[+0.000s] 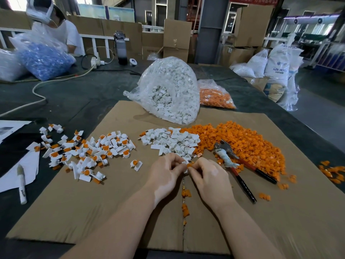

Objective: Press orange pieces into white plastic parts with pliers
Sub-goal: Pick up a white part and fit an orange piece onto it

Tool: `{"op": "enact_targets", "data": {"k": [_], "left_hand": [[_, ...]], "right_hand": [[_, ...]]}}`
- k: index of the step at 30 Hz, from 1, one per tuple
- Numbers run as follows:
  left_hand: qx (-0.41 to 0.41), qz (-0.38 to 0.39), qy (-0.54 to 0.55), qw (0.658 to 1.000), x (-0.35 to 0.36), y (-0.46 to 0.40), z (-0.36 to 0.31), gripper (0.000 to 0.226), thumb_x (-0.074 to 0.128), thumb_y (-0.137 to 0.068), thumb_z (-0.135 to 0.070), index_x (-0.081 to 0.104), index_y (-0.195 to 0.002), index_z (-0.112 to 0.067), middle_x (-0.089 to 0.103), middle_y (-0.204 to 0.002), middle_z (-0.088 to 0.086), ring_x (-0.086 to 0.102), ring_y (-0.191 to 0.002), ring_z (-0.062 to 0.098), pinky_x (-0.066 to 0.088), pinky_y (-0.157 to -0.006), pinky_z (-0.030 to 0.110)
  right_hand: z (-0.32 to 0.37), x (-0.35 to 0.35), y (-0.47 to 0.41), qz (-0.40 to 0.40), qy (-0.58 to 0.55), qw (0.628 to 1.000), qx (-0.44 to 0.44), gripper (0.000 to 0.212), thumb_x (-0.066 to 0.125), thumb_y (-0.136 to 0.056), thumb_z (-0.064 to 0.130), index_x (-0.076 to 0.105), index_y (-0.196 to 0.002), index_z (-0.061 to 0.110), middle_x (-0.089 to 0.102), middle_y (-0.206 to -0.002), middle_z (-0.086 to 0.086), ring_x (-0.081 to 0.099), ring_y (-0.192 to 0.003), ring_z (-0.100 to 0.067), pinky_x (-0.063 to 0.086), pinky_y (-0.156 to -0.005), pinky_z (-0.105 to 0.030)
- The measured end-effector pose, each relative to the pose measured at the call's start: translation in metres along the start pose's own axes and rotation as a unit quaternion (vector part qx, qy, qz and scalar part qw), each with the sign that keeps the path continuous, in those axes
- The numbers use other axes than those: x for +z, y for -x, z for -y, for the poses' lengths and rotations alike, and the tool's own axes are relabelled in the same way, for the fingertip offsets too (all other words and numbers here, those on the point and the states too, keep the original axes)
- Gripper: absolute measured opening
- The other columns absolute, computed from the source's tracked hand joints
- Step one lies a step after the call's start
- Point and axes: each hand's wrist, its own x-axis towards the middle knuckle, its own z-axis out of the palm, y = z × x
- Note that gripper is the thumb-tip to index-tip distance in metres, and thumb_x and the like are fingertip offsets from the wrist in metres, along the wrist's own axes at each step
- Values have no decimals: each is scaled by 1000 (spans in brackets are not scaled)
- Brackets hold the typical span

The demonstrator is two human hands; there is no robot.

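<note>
My left hand (pixel 165 171) pinches a small white plastic part (pixel 184 163) above the cardboard sheet (pixel 93 212). My right hand (pixel 209 174) pinches an orange piece (pixel 189 165) against that part. The pliers (pixel 235 163), with red and black handles, lie untouched to the right of my hands at the edge of the loose orange pieces (pixel 242 139). A pile of bare white parts (pixel 173 141) lies just beyond my hands. Assembled white parts with orange inserts (pixel 89 152) are scattered to the left.
A clear bag of white parts (pixel 168 92) and a bag of orange pieces (pixel 214 96) stand behind the cardboard. A marker (pixel 22 184) and papers lie at left. Orange pieces sit along the cardboard seam (pixel 185 208) and at the right edge (pixel 330 172). Another person sits far left.
</note>
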Motion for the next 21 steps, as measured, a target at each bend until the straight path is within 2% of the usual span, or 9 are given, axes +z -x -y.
{"op": "enact_targets", "data": {"k": [5,8,10,13,16,21], "left_hand": [[17,-17,3,1000,0,-1,1,3,58,-91,-21,60,-89,-22,64,-83,-3,57,-81,12,39,-65,15],[16,-21,16,1000,-1,-1,2,5,58,-91,-20,60,-88,-23,63,-83,-1,56,-79,11,38,-63,12],[15,-17,23,999,-1,-1,2,5,58,-91,-20,61,-88,-23,63,-80,-2,55,-75,8,37,-60,7],[17,-10,27,999,-1,-1,1,5,58,-91,-19,62,-89,-21,63,-76,-4,55,-73,5,37,-59,8],[16,-9,35,999,-1,-1,0,6,59,-90,-16,62,-85,-19,60,-67,-8,52,-64,0,35,-57,8],[17,-10,22,1000,-1,-1,1,5,59,-90,-18,64,-90,-16,60,-70,-6,52,-65,1,35,-57,8]], "right_hand": [[1,-2,1,-9,-19,1000,-8,16,72,-81,22,62,-76,11,58,-71,4,52,-70,-14,40,-60,-26],[2,-5,1,-23,-61,998,-13,17,74,-79,18,66,-93,14,59,-78,9,52,-75,-6,44,-66,-19],[2,-7,1,-30,-89,995,-28,26,73,-79,11,68,-104,13,62,-84,7,55,-78,-8,48,-71,-22],[3,-8,0,-29,-82,995,-47,22,71,-80,8,71,-102,11,65,-85,1,58,-82,-16,51,-75,-32],[3,-10,-1,-33,-77,995,-52,19,72,-79,7,71,-98,10,63,-82,0,58,-80,-16,51,-73,-33],[3,-8,0,-39,-73,995,-52,18,73,-79,10,71,-97,10,64,-82,1,58,-80,-15,51,-72,-31]]}}
